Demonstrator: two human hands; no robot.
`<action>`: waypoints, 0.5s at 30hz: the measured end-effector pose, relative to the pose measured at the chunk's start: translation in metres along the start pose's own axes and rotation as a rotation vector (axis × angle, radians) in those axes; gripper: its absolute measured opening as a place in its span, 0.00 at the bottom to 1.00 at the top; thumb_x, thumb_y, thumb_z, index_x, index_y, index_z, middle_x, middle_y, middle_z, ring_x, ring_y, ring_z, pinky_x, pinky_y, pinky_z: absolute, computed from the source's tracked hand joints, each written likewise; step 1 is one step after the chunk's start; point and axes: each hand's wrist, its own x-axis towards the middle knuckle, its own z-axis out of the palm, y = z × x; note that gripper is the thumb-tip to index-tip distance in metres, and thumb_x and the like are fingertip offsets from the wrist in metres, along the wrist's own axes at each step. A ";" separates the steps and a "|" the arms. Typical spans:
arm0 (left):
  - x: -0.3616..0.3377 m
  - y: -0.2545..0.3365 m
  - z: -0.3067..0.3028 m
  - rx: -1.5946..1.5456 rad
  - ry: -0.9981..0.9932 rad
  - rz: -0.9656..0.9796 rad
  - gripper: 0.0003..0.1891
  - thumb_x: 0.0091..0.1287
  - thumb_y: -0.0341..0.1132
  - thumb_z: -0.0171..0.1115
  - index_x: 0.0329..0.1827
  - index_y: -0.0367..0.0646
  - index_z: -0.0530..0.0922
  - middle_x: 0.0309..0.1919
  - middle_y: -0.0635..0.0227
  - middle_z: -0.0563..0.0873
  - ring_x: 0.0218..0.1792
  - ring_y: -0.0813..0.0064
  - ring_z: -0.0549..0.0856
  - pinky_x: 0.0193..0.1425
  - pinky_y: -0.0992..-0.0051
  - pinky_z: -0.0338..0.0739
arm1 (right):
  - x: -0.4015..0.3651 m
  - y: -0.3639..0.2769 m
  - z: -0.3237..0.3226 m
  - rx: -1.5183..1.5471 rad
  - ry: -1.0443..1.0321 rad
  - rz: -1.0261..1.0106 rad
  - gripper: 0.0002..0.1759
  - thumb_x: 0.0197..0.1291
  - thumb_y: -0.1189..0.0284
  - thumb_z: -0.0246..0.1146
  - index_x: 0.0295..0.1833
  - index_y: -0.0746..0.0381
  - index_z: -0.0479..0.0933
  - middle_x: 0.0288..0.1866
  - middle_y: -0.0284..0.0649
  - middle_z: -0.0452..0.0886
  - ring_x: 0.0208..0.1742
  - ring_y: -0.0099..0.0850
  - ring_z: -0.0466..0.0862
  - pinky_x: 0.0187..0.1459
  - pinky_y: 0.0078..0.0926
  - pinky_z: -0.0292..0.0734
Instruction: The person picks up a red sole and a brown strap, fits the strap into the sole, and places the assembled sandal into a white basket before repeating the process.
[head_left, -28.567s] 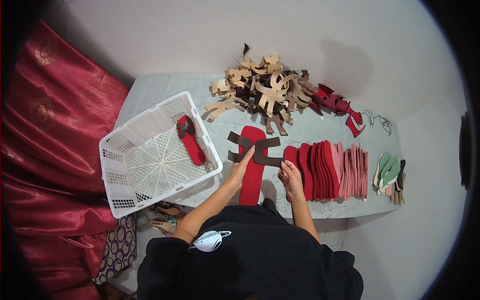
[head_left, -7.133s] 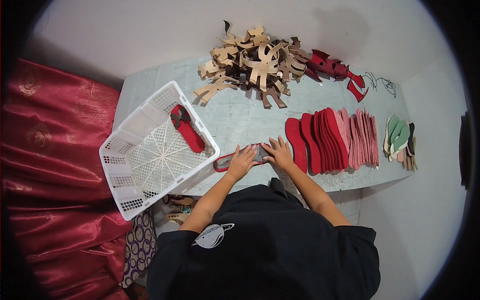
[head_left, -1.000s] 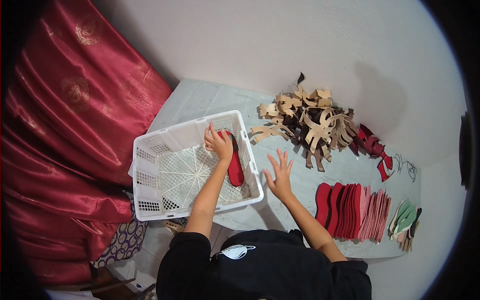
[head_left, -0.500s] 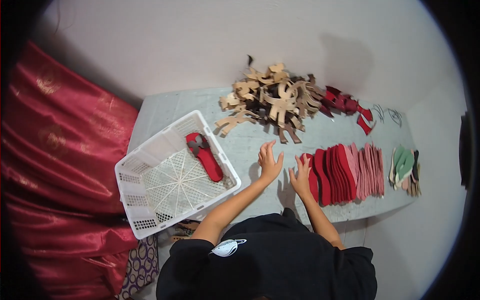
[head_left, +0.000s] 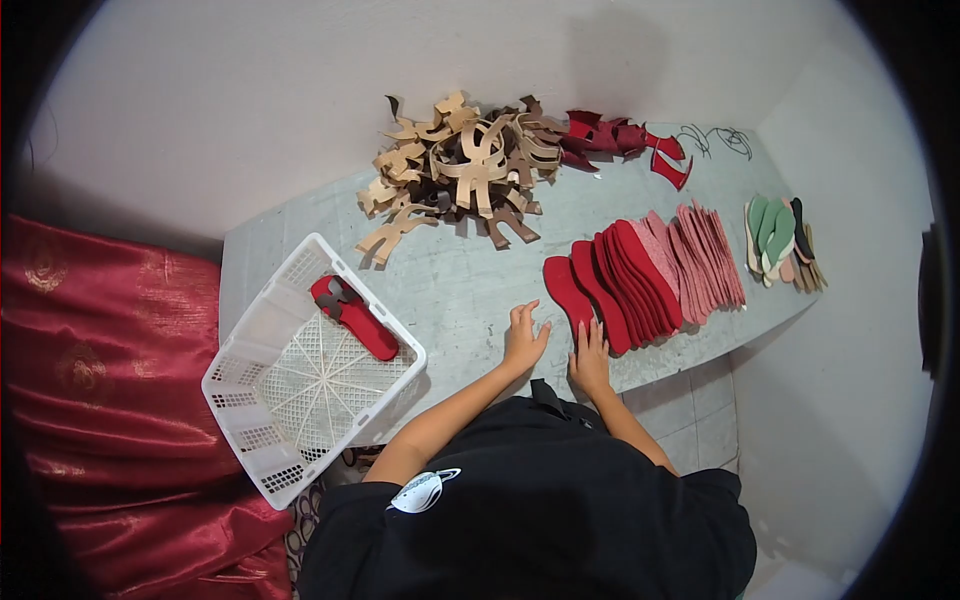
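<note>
My left hand (head_left: 525, 337) is over the grey table (head_left: 450, 290), fingers apart and holding nothing. To its right, my right hand (head_left: 591, 360) has its fingers spread at the near end of the leftmost red sole (head_left: 568, 292), seemingly touching it. A row of overlapping red soles (head_left: 625, 280) runs rightward from there, followed by pink soles (head_left: 705, 260). In the white plastic basket (head_left: 392, 393) on the left lies a red sole with a grey strap piece (head_left: 365, 325).
Tan and brown strap pieces (head_left: 480, 165) are heaped at the back. Red strap pieces (head_left: 620, 140) and black cords (head_left: 715, 142) lie beside them. Green and dark soles (head_left: 775, 235) are at the right end. A red cloth (head_left: 110, 400) hangs at left.
The view has shifted, so the table's contents appear displaced. My right hand has come down to the near end of the leftmost red sole. My left hand remains open beside it.
</note>
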 end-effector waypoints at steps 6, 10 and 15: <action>-0.015 -0.016 0.000 0.011 -0.009 -0.022 0.25 0.55 0.32 0.60 0.56 0.41 0.64 0.49 0.53 0.66 0.41 0.61 0.76 0.45 0.69 0.74 | 0.015 0.004 0.009 -0.098 0.023 -0.004 0.38 0.47 0.75 0.58 0.66 0.61 0.52 0.68 0.54 0.49 0.65 0.55 0.54 0.60 0.52 0.54; -0.019 -0.018 -0.004 -0.006 -0.008 -0.096 0.25 0.55 0.32 0.60 0.56 0.41 0.64 0.49 0.53 0.66 0.41 0.62 0.76 0.45 0.70 0.73 | 0.018 0.003 0.013 -0.136 0.038 0.002 0.39 0.46 0.77 0.57 0.67 0.59 0.52 0.67 0.57 0.50 0.64 0.55 0.56 0.60 0.50 0.55; -0.022 -0.021 -0.008 -0.043 -0.017 -0.171 0.24 0.56 0.32 0.59 0.56 0.40 0.64 0.48 0.53 0.67 0.40 0.64 0.76 0.46 0.71 0.72 | 0.019 -0.001 0.010 -0.135 0.082 0.023 0.41 0.44 0.78 0.57 0.67 0.58 0.52 0.65 0.64 0.50 0.62 0.55 0.59 0.58 0.50 0.57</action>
